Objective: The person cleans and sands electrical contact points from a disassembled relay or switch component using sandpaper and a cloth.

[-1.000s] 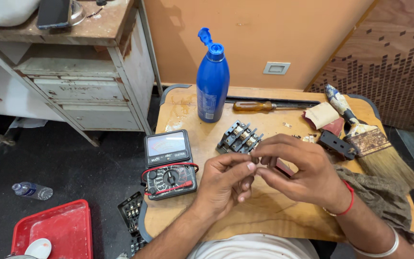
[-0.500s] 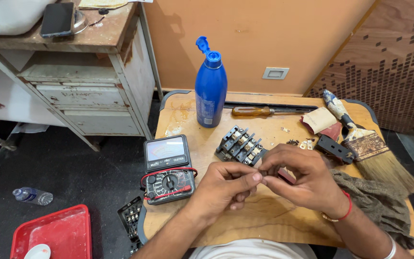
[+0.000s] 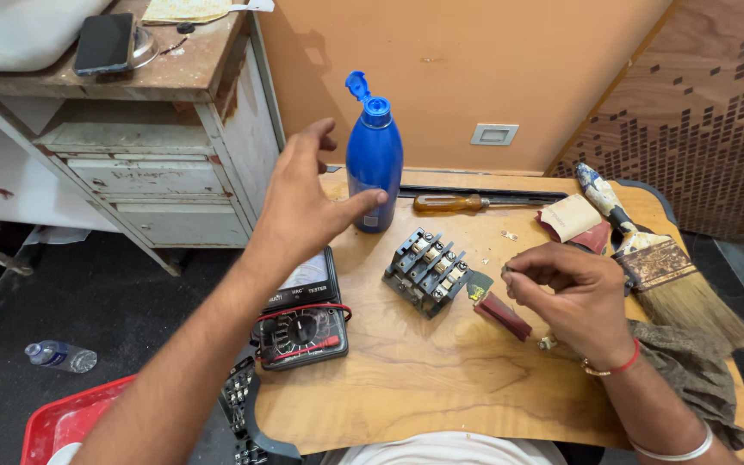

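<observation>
Left hand [image 3: 303, 202] spread, lifted near blue bottle [image 3: 374, 164], hiding multimeter [image 3: 303, 319] top; right hand [image 3: 566, 293] pinching tiny, indistinct part.

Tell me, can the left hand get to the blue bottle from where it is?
Probably yes: the left hand is raised beside the blue bottle, open, thumb tip almost at its side, with nothing between them.

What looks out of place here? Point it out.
The blue bottle on the wooden table stands with its flip cap open. A plastic water bottle lies on its side on the dark floor. The paintbrush has splayed, worn bristles.
</observation>
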